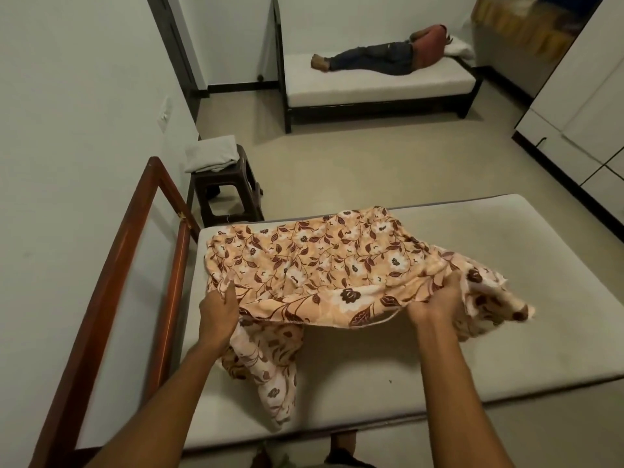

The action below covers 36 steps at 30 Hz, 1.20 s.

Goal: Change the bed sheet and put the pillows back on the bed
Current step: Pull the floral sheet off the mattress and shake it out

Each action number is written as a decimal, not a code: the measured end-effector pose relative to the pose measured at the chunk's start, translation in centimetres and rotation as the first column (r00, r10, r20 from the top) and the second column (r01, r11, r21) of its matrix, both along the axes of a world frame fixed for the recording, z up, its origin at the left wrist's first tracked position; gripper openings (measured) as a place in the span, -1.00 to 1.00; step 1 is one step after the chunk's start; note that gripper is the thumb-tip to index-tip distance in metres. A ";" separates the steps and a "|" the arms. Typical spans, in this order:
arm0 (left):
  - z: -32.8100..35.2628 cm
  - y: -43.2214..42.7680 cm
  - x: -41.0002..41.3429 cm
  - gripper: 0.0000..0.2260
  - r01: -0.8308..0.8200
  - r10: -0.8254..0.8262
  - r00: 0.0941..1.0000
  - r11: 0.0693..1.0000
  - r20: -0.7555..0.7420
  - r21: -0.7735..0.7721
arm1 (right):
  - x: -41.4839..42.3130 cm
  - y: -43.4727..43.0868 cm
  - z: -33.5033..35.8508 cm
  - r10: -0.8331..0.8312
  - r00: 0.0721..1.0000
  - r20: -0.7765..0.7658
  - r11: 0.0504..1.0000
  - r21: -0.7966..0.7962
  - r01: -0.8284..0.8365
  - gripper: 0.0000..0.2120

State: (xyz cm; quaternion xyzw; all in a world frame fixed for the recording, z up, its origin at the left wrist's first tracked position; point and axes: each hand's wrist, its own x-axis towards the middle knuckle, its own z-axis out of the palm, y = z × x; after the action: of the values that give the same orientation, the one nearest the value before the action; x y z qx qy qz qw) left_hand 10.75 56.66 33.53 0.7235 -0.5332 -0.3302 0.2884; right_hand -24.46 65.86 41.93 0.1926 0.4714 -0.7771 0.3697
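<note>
Two risks, I judge: beside the wooden bed frame (111, 265), the left hand (219, 310) curls its fingers round the near hem of the floral sheet (320, 261), and a loose tail dangling below could twist under. The right hand (435, 304) clutches bunched cloth over the bare mattress (489, 332) — spreading may go crooked.

1. Dark plastic stool (229, 179) against the left wall.
2. Second bed (371, 84) with a white mattress along the far wall.
3. Person (381, 57) lying on that second bed, feet toward the left.
4. White wardrobe (580, 106) at the right edge.
5. Dark door frame (175, 45) at upper left.
6. Pale wall switch (165, 109) on the left wall.
7. Yellow cloth (520, 32) draped in the far right corner.
</note>
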 end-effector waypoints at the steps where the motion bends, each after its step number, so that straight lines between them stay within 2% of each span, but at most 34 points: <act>1: 0.0 0.1 0.1 -0.45 0.005 -0.005 1.000 1.000 0.005 -0.005 | 0.7 -0.4 -0.3 0.034 0.998 -0.049 0.999 0.006 -0.034 -0.67; 4: -0.2 0.5 0.2 -0.42 -0.001 0.001 1.000 1.000 0.012 -0.017 | 3.1 -1.1 -0.3 0.187 0.968 -0.164 0.980 0.099 -0.172 -0.72; 7: 0.6 0.9 -1.0 -0.45 -0.010 0.010 1.000 1.000 -0.022 -0.014 | 6.8 -1.3 0.2 0.370 0.897 -0.240 0.924 0.199 -0.328 -0.60; 11: 2.2 1.1 -4.5 -0.56 0.000 -0.008 0.990 0.998 -0.139 -0.058 | 12.4 -1.0 -0.5 0.601 0.767 -0.225 0.793 0.285 -0.538 -0.59; 14: 2.9 1.6 -7.1 -0.65 0.045 -0.062 0.974 0.996 -0.217 -0.081 | 16.6 -0.4 -1.2 0.724 0.663 -0.189 0.686 0.301 -0.663 -0.72; 16: 3.4 2.0 -8.5 -0.59 0.061 -0.080 0.968 0.994 -0.237 -0.089 | 18.9 -0.4 -1.5 0.776 0.606 -0.175 0.630 0.277 -0.726 -0.60; 19: 4.5 2.7 -9.5 -0.69 0.025 -0.059 0.982 0.983 -0.181 -0.182 | 20.6 -0.9 -1.4 0.768 0.630 -0.114 0.636 0.249 -0.730 -0.69; 20: 4.3 2.8 -9.4 -0.75 0.029 -0.058 0.988 0.980 -0.146 -0.197 | 20.9 -1.2 -1.7 0.763 0.641 -0.085 0.640 0.242 -0.729 -0.65; 23: 3.5 2.9 -8.8 -0.71 0.037 -0.054 0.995 0.976 -0.078 -0.213 | 21.5 -1.5 -2.9 0.764 0.641 -0.075 0.634 0.270 -0.724 -0.18; 24: 3.0 2.8 -8.6 -0.66 0.031 -0.045 0.997 0.980 -0.065 -0.199 | 21.4 -1.3 -2.3 0.773 0.629 -0.080 0.624 0.269 -0.733 -0.16; 26: 2.1 2.5 -8.2 -0.51 0.053 -0.067 0.995 0.980 -0.068 -0.194 | 20.5 -1.2 -1.6 0.757 0.652 -0.041 0.644 0.216 -0.734 -0.47; 28: 1.2 2.4 -8.0 -0.46 0.078 -0.090 0.994 0.984 -0.068 -0.162 | 18.9 -1.6 -1.8 0.669 0.743 0.018 0.735 0.130 -0.665 -0.65; 30: 1.2 2.2 -7.8 -0.50 0.106 -0.115 0.991 0.986 -0.067 -0.129 | 16.8 -2.2 -2.5 0.550 0.830 0.096 0.826 0.086 -0.557 -0.66; 32: 1.5 2.2 -7.5 -0.44 0.125 -0.133 0.989 0.986 -0.067 -0.112 | 15.0 -2.7 -3.5 0.436 0.874 0.217 0.877 0.118 -0.467 -0.66; 36: 2.7 2.4 -7.4 -0.64 0.153 -0.159 0.986 0.983 -0.049 -0.101 | 11.1 -2.0 -4.3 0.260 0.919 0.298 0.893 0.288 -0.346 -0.67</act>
State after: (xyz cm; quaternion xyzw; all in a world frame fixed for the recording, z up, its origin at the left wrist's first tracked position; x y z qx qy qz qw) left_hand 3.31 59.03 36.20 0.6549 -0.5953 -0.3460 0.3115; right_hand -13.36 63.89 37.67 0.2731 0.5703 -0.5869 0.5057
